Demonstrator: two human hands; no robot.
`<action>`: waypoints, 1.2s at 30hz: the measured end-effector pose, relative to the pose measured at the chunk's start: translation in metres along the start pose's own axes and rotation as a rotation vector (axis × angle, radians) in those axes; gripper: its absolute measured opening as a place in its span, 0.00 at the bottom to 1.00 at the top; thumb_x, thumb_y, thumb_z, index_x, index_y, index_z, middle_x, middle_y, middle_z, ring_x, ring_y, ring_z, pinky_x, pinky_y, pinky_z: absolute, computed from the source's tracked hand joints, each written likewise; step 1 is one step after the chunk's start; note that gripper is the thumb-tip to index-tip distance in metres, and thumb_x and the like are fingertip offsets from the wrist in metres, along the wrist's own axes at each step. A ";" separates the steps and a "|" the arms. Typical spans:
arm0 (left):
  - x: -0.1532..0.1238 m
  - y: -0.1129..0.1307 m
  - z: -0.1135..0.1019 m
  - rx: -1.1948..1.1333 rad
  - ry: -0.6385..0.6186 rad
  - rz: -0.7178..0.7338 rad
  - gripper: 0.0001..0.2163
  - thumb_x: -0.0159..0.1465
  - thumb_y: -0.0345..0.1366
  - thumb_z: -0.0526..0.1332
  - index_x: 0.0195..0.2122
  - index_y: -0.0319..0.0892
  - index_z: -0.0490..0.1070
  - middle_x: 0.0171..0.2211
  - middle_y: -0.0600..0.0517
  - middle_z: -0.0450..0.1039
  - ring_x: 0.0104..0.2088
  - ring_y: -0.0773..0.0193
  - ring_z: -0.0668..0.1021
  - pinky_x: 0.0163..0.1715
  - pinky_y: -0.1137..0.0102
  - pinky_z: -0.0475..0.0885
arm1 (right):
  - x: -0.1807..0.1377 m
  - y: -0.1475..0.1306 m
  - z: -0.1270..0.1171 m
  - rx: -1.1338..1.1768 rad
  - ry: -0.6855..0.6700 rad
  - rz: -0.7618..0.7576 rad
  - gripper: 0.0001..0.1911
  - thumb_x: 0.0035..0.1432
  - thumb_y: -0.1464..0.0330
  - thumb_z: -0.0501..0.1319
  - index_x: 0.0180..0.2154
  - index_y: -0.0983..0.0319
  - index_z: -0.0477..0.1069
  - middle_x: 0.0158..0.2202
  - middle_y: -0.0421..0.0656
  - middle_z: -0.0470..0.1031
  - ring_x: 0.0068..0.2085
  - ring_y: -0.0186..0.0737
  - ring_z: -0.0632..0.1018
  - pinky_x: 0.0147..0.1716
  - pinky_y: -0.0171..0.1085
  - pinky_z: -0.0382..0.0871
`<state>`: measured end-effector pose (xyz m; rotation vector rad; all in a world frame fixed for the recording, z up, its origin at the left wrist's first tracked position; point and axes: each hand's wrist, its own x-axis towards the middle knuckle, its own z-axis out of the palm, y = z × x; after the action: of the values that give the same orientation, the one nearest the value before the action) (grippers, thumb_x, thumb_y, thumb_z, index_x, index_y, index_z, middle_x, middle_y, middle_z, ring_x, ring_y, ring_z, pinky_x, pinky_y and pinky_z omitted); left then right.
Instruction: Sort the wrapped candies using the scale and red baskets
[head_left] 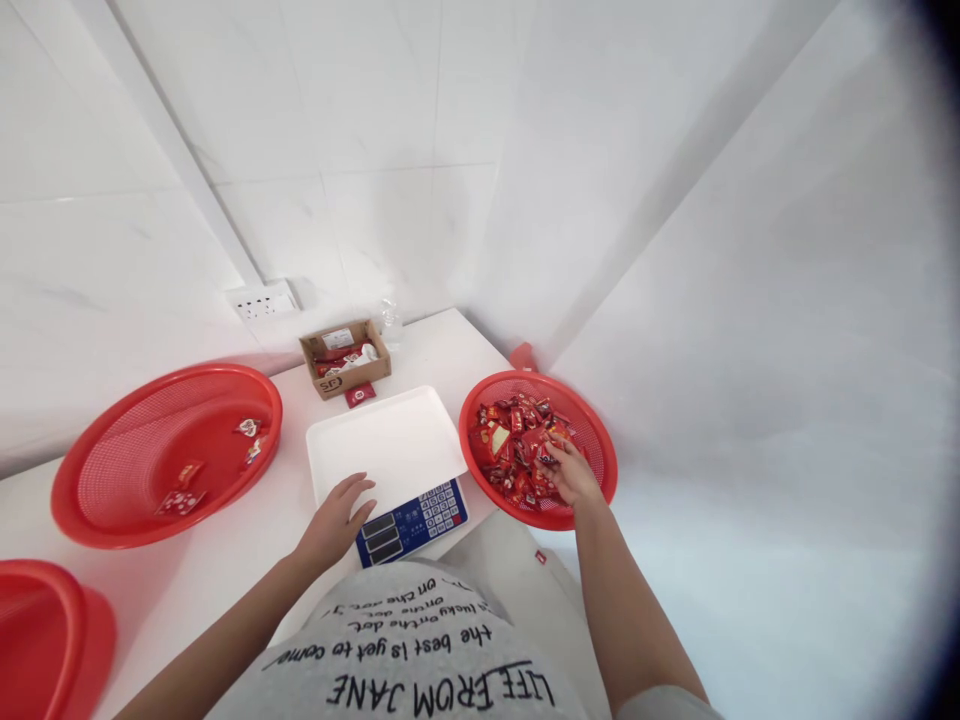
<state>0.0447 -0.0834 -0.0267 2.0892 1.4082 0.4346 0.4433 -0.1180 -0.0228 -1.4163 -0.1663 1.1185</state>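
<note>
My right hand (570, 468) reaches into the small red mesh basket (600, 440) at the right, its fingers closed among the red-wrapped candies (517, 440) that fill it. My left hand (335, 520) rests open, fingers spread, on the front left corner of the white weighing scale (386, 445), beside its blue keypad (411, 520). The scale's white pan carries nothing.
A large red mesh basket (97, 500) at the left holds a few candy packets (180, 490). A small cardboard box (345, 358) with packets stands behind the scale near a wall socket (261, 300). Another red tub (45, 630) sits at the bottom left. White walls close in the corner.
</note>
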 end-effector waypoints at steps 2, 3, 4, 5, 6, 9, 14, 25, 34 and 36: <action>0.002 0.009 0.000 -0.096 0.007 -0.014 0.14 0.60 0.43 0.52 0.44 0.45 0.68 0.52 0.49 0.66 0.53 0.58 0.68 0.54 0.60 0.63 | -0.017 -0.003 0.015 0.006 -0.108 -0.021 0.17 0.42 0.69 0.67 0.38 0.55 0.69 0.29 0.34 0.72 0.29 0.30 0.74 0.30 0.32 0.74; 0.003 0.017 0.000 -0.164 0.006 -0.035 0.14 0.60 0.43 0.53 0.44 0.46 0.68 0.51 0.50 0.67 0.52 0.58 0.69 0.53 0.61 0.64 | -0.027 -0.004 0.025 0.004 -0.185 -0.025 0.18 0.43 0.67 0.67 0.40 0.54 0.69 0.29 0.34 0.72 0.28 0.30 0.74 0.29 0.32 0.74; 0.004 0.026 0.000 -0.245 -0.007 -0.062 0.14 0.59 0.44 0.54 0.44 0.46 0.68 0.50 0.50 0.68 0.51 0.58 0.70 0.51 0.61 0.65 | -0.038 -0.003 0.035 0.003 -0.260 -0.024 0.20 0.43 0.66 0.67 0.41 0.54 0.69 0.29 0.34 0.72 0.27 0.29 0.73 0.28 0.31 0.73; 0.005 0.036 -0.001 -0.341 -0.028 -0.101 0.15 0.59 0.44 0.55 0.44 0.46 0.68 0.49 0.50 0.69 0.49 0.59 0.71 0.49 0.62 0.67 | -0.050 -0.001 0.047 -0.006 -0.335 -0.016 0.22 0.43 0.65 0.67 0.43 0.54 0.68 0.29 0.34 0.72 0.27 0.29 0.73 0.26 0.31 0.72; 0.007 0.047 -0.001 -0.443 -0.071 -0.149 0.15 0.58 0.44 0.55 0.45 0.46 0.68 0.47 0.49 0.70 0.47 0.59 0.73 0.46 0.63 0.69 | -0.061 0.003 0.059 -0.038 -0.415 0.013 0.24 0.43 0.64 0.67 0.45 0.54 0.67 0.29 0.35 0.72 0.26 0.30 0.73 0.26 0.31 0.71; 0.011 0.077 -0.004 -0.768 -0.215 -0.211 0.19 0.58 0.45 0.57 0.49 0.45 0.65 0.46 0.47 0.70 0.40 0.61 0.75 0.39 0.64 0.71 | -0.093 0.018 0.094 -0.117 -0.634 0.089 0.27 0.44 0.63 0.67 0.48 0.55 0.65 0.32 0.37 0.73 0.28 0.31 0.74 0.28 0.34 0.71; 0.012 0.095 -0.011 -1.055 -0.235 -0.241 0.17 0.57 0.46 0.59 0.43 0.43 0.69 0.42 0.48 0.73 0.40 0.60 0.75 0.37 0.66 0.71 | -0.118 0.044 0.127 -0.240 -0.835 0.143 0.30 0.45 0.63 0.66 0.51 0.53 0.63 0.40 0.40 0.72 0.39 0.36 0.74 0.37 0.41 0.73; 0.006 0.061 -0.030 -1.141 0.036 -0.435 0.16 0.54 0.48 0.62 0.33 0.39 0.67 0.28 0.52 0.72 0.26 0.70 0.71 0.29 0.73 0.67 | -0.104 0.062 0.124 -0.110 -0.540 0.222 0.30 0.44 0.64 0.67 0.50 0.53 0.60 0.35 0.37 0.70 0.36 0.33 0.75 0.33 0.35 0.74; 0.006 0.067 -0.033 -1.214 -0.015 -0.476 0.16 0.54 0.46 0.63 0.37 0.41 0.67 0.37 0.49 0.73 0.34 0.66 0.74 0.36 0.69 0.68 | -0.105 0.062 0.136 -0.148 -0.569 0.176 0.37 0.44 0.63 0.67 0.54 0.53 0.54 0.36 0.37 0.73 0.31 0.32 0.75 0.27 0.31 0.71; 0.004 0.067 -0.033 -1.229 -0.041 -0.468 0.16 0.52 0.44 0.65 0.36 0.41 0.67 0.38 0.49 0.73 0.35 0.65 0.75 0.37 0.67 0.68 | -0.105 0.065 0.136 -0.199 -0.553 0.158 0.36 0.44 0.61 0.66 0.54 0.54 0.55 0.32 0.37 0.73 0.27 0.31 0.74 0.22 0.29 0.67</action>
<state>0.0771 -0.0893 0.0405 0.7579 1.0808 0.7787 0.2627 -0.1119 0.0089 -1.2754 -0.5798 1.6461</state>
